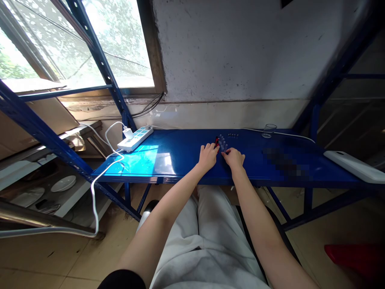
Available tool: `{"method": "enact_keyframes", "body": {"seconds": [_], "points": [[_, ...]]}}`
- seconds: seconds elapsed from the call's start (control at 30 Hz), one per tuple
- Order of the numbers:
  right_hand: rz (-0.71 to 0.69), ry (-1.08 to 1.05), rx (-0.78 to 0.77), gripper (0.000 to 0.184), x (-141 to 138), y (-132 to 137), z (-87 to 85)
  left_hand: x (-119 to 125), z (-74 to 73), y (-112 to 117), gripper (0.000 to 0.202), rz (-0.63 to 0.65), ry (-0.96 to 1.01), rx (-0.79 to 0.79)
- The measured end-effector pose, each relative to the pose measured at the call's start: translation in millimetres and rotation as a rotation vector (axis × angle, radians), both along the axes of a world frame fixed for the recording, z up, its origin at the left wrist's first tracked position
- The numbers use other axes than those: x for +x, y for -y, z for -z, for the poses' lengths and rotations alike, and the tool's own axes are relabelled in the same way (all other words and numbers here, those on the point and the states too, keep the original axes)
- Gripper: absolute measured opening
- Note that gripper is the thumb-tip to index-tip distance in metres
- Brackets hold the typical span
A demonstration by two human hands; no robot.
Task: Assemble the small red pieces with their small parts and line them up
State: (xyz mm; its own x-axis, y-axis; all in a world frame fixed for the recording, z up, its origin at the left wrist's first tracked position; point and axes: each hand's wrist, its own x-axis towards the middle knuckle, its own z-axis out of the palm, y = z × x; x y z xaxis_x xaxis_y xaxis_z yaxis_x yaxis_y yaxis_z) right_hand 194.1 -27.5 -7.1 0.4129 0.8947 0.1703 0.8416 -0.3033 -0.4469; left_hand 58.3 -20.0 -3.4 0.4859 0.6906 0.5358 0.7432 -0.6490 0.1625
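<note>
Both my hands rest on a blue metal shelf [180,160] in front of me. My left hand [208,155] is curled, its fingertips pinching a small red item [217,141] that is too small to name. My right hand [234,158] is also curled, fingers pressed together right beside a cluster of small clear plastic pieces [222,143]. The two hands nearly touch at the cluster. A short row of tiny dark pieces [233,135] lies just behind it.
A white power strip [134,139] with a plugged charger and white cable lies at the shelf's left. A clear glass cup [268,130] stands at the back, a white flat device [351,165] at the right. Blue rack posts frame both sides; plates [63,183] sit lower left.
</note>
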Motion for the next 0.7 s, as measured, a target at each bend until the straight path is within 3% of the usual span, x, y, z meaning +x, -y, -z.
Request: {"method": "enact_keyframes", "body": {"seconds": [0.17, 0.37, 0.5, 0.7], "points": [[0.003, -0.004, -0.008, 0.027, 0.0, 0.0, -0.2, -9.2, -3.2, 2.6, 0.034, -0.031, 0.163, -0.019], [-0.012, -0.012, -0.014, 0.026, 0.2, 2.0, -0.9, -24.9, -5.1, 10.3, 0.02, -0.181, 0.543, -0.056], [-0.015, -0.006, 0.013, 0.019, 0.2, 2.8, -0.5, -32.0, -6.4, 9.9, 0.015, -0.208, 0.767, -0.113], [-0.126, 0.058, 0.096, 0.017, -3.6, 3.2, -1.1, -32.5, -8.3, 11.3, 0.014, -0.172, 0.757, -0.179]]}}
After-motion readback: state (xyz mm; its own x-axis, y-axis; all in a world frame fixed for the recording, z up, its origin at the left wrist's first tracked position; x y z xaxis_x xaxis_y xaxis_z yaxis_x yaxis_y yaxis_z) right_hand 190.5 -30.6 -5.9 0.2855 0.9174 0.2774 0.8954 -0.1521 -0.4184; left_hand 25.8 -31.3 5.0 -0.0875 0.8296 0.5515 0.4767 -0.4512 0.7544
